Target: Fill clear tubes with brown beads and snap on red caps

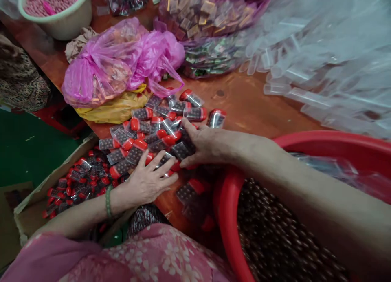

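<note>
A heap of clear plastic tubes [141, 127] with red caps, filled with dark round balls, lies on the brown table. My left hand [149, 178] rests against the heap's near side with its fingers spread. At the right side of the heap my right hand [203, 145] touches the tubes, thumb and fingers apart. Below the table edge on the left, a cardboard box [36, 200] holds many more of these filled tubes. Under my right forearm stands a red tub [230, 204] full of dark brown balls [275, 229], blurred by motion.
Knotted pink plastic bags [100, 70] lie behind the heap, over a yellow bag [116, 106]. Bags of small wrapped pieces [195, 15] stand farther back. Empty clear tubes [293, 74] spread across the right. A white bowl [58, 23] of pink balls sits at the far left.
</note>
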The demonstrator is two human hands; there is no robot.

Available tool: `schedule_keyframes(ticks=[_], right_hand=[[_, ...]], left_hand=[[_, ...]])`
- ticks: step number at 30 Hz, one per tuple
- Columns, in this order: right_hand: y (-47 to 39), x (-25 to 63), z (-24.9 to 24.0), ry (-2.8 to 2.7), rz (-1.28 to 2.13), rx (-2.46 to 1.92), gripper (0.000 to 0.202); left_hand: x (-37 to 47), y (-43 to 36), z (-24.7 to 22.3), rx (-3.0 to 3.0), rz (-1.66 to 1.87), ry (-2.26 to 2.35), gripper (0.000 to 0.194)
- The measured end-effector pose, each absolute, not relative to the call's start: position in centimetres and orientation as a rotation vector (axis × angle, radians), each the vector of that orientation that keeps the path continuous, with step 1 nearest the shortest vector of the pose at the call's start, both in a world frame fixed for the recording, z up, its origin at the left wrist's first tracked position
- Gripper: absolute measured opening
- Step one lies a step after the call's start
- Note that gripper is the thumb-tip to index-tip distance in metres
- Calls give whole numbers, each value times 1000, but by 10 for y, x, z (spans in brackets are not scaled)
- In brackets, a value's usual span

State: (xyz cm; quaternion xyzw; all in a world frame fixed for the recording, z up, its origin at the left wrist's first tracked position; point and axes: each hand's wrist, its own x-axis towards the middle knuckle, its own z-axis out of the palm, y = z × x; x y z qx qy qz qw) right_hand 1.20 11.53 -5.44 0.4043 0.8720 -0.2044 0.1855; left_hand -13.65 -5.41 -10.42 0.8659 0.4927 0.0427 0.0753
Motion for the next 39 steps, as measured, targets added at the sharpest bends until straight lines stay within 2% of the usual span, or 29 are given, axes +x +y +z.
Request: schedule_keyframes(ticks=[3,7,12,15,17,20,23,25,28,31,34,39], right_hand=[[102,-9,-46,2305,-546,1092,119],[79,-43,-32,2272,-699,957,119],[49,-73,-22,2271,-792,817,107],[36,-81,-17,2346,-884,670,99],[33,-79,-12,2408,-928,583,88],[36,-63,-4,2476,-896,497,58],[43,-33,1,2495,-758,432,31],[49,-14,1,2483,-653,457,20],[63,5,-5,2494,-503,543,21],[78,12,-17,2513,-375,631,24],[87,16,-28,2579,-353,677,26],[89,30,-28,2650,-451,783,29]], left_hand=[[-157,-75,-107,2609,116,1544,40],[-194,-102,-112,2613,142,1587,41],[-235,-147,-121,2553,257,1646,42],[-253,-179,-134,2446,253,1900,38],[-261,-198,-142,2341,241,2062,30],[-259,-210,-142,2251,322,2193,24],[-223,-195,-120,2162,508,2291,33],[-178,-170,-97,2127,695,2166,36],[-104,-127,-71,2231,644,1688,41],[-54,-96,-75,2399,444,1389,53],[-42,-87,-97,2433,280,1332,47],[-78,-97,-105,2319,337,1460,34]])
